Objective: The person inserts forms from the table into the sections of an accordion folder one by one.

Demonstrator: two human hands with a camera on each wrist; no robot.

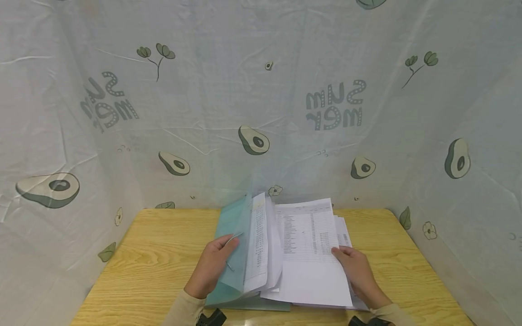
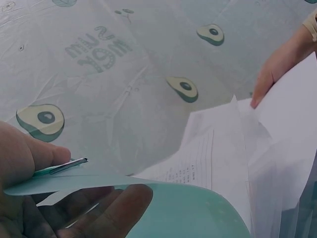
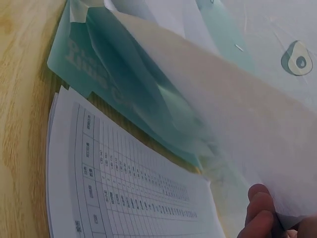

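Printed sheet [image 1: 307, 276] in the head view stands at the middle of the wooden table [image 1: 163, 253], long axis running away from the person, header end toward the printed curtain [image 1: 212, 90]; the right hand [image 1: 359, 269] pinches its right edge, thumb on the printed face. Left of it, the left hand [image 1: 212, 262] grips the raised cover of a translucent teal folder [image 1: 230, 222], other pages fanned upright within. From the left wrist, the thumb presses above the thin, bendy plastic beside a slim shiny metal strip [image 2: 69, 165], with fingers underneath; the right hand holds smooth white paper farther off. From the right wrist, the lifted sheet slopes overhead, blank underside showing, fingertips at its corner; below, a flat rectangular paper stack [image 3: 129, 183] with ruled columns lies on streaky yellow grain beside the glossy folder.
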